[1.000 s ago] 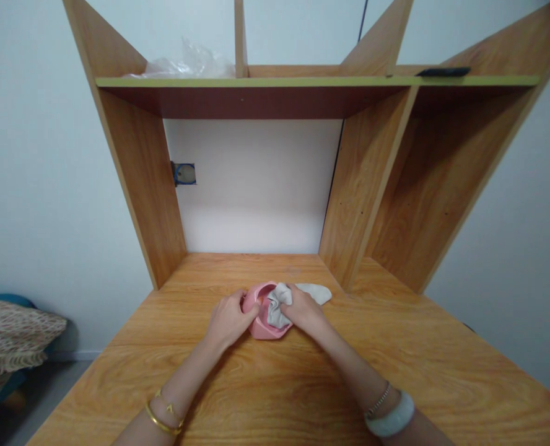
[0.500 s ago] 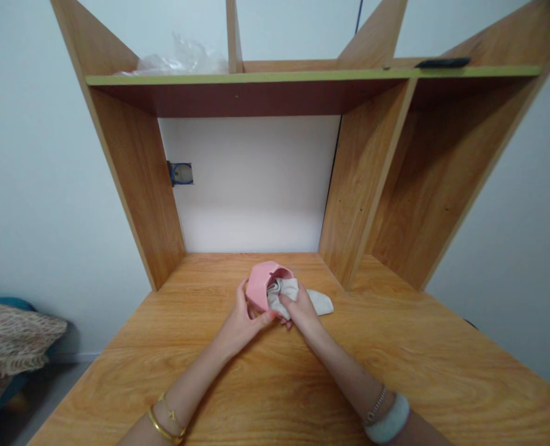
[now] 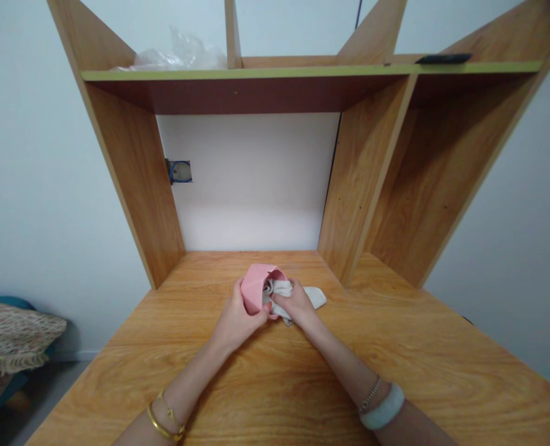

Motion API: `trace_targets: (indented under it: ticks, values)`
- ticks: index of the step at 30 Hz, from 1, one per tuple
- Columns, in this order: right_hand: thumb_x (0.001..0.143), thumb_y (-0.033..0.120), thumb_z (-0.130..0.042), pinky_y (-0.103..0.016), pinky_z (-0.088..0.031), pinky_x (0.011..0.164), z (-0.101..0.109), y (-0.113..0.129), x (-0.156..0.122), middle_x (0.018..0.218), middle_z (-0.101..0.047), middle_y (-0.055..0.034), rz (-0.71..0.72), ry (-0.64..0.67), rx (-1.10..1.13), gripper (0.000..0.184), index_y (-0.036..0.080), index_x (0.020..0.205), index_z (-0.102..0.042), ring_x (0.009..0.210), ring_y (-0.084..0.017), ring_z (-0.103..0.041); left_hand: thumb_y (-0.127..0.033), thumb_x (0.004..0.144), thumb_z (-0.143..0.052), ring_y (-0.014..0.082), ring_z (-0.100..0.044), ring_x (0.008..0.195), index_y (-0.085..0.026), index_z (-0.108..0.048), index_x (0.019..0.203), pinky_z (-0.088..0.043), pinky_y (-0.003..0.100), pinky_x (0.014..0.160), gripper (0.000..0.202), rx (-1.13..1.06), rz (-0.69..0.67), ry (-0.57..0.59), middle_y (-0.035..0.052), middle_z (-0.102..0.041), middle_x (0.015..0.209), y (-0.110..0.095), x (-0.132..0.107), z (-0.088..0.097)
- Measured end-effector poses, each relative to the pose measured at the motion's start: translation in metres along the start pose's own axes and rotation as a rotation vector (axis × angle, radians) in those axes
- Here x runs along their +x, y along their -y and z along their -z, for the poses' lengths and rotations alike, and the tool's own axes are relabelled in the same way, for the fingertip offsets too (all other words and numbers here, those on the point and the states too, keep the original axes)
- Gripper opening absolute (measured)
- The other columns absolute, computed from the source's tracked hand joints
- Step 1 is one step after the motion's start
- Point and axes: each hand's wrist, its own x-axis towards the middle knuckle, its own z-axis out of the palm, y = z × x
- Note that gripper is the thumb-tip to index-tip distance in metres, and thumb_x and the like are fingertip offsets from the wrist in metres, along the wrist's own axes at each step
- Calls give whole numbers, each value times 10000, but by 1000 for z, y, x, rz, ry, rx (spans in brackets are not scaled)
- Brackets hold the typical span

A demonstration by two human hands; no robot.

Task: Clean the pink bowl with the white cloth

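Observation:
A small pink bowl (image 3: 255,286) is tipped on its side above the wooden desk (image 3: 275,378), its mouth facing right. My left hand (image 3: 235,319) is wrapped round the bowl's underside and holds it. My right hand (image 3: 295,303) is closed on a crumpled grey-white cloth (image 3: 313,295) and presses part of it into the bowl's mouth. The cloth's loose end trails to the right on the desk.
A wooden hutch rises behind the desk, with an upright divider (image 3: 356,179) to the right and a green-edged shelf (image 3: 303,69) above. A clear plastic bag (image 3: 177,56) and a dark flat object (image 3: 442,59) lie on the shelf. A patterned fabric (image 3: 10,334) shows at lower left.
The bowl has been lifted from lying on the desk and tipped onto its side in my left hand. My right hand has pushed the cloth further into the bowl.

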Motion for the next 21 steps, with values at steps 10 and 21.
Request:
trace_targets:
  ticks: [10,21]
  values:
    - [642,329,-607,-278,-423,664,19,22,-6,945,-643,-132,22,50,-508,743,98,1277,-299,870,-241,-604,-290,642,-613,204,-571,907,-132,-364,1190,-446,307,774,622,128,19,4,104,-594,1028,-13,-1,6]
    - [707,389,-543,-301,-405,645,29,41,-16,919,-647,-135,78,37,-795,710,134,1310,-269,864,-272,-604,-261,653,-584,176,-574,883,-143,-392,1151,-443,272,763,546,98,-14,35,77,-603,990,-12,1,9]
